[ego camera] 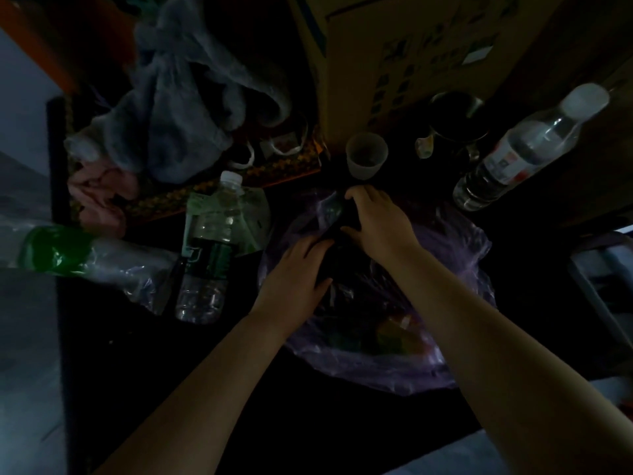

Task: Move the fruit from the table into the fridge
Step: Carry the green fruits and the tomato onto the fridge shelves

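fruit (394, 334): dim orange and green shapes inside the purple bag (462, 269) on the dark table (205, 371) | right hand (376, 224): forearm stretched over the bag, fingers and thumb curled round a dark bundle (337, 243) at its mouth | left hand (294, 269): palm down on the same bundle, grasp too dark to tell | bottle (209, 255): just left of the bag

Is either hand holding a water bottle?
No. The left hand and right hand are both on the bag, and the nearest bottle stands apart from them.
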`<state>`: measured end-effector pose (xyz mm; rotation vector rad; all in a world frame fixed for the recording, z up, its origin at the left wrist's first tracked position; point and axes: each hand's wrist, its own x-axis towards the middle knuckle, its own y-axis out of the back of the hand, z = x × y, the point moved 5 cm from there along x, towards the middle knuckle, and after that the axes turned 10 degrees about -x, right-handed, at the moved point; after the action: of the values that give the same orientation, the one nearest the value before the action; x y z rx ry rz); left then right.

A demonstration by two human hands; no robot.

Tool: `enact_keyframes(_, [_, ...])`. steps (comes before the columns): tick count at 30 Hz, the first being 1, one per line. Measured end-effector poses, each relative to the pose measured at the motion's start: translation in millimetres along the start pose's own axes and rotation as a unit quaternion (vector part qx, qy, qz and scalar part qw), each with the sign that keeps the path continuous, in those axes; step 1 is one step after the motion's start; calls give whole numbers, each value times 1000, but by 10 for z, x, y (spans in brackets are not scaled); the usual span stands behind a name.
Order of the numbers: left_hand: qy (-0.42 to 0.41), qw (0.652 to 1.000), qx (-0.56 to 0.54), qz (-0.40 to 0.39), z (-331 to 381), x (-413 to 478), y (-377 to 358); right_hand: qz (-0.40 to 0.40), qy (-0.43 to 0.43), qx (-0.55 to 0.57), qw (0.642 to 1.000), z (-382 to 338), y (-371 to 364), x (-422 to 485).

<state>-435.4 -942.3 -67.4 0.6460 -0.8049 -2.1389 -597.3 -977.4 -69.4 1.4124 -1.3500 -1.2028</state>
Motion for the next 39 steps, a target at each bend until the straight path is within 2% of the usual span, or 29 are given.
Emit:
enact_keyframes(7, [-3, 1000, 0, 0, 86, -120, 64, -3, -36, 23, 999, -37, -33, -79])
enact_keyframes(15, [-8, 1000, -10, -5, 188, -312, 183, 34, -87, 66, 993, 20, 75, -376])
enact_keyframes(19, [-24, 999, -24, -13, 263, -403, 255, 52, -93, 38, 994, -17, 194, -639])
enact_keyframes(29, [-136, 990, -38, 3, 660, -798, 698, 139, -179, 46, 973, -449, 951, -1556])
enact_keyframes(39, [-270, 959, -87, -12, 1085, -1798, 1417, 288, -266, 16, 920, -1525, 1723, -2860])
